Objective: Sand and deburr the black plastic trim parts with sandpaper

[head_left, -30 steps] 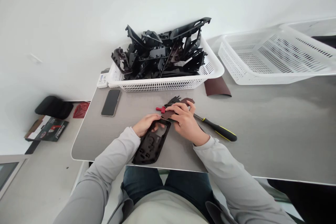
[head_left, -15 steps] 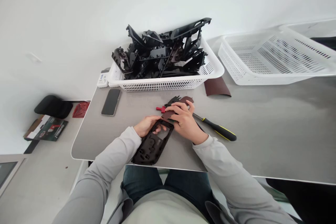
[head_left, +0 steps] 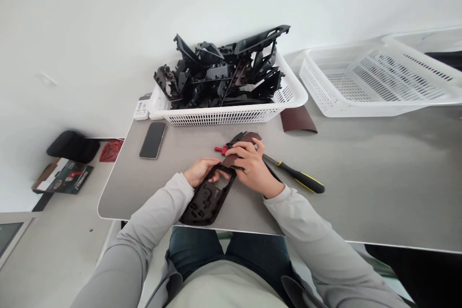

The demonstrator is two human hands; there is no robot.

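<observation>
My left hand grips the upper left edge of a dark plastic trim panel, with some fingertips visible through its opening. The panel lies tilted at the table's front edge, its ribbed inner side facing up. At the panel's top end, my right hand is closed on a strip of dark brown sheet material. A thin black piece shows beneath those fingers; its kind is unclear. Just beyond my hands lies a red-handled tool, partly hidden. A screwdriver with a black and yellow handle rests right of my right hand.
A white basket heaped with black plastic parts stands at the back. Another white basket is to its right. A brown sheet piece lies between them at the front. A phone and a small white box are at left.
My right hand has shifted slightly left and down with the brown strip, around the panel's top end. The left hand keeps its hold on the panel.
</observation>
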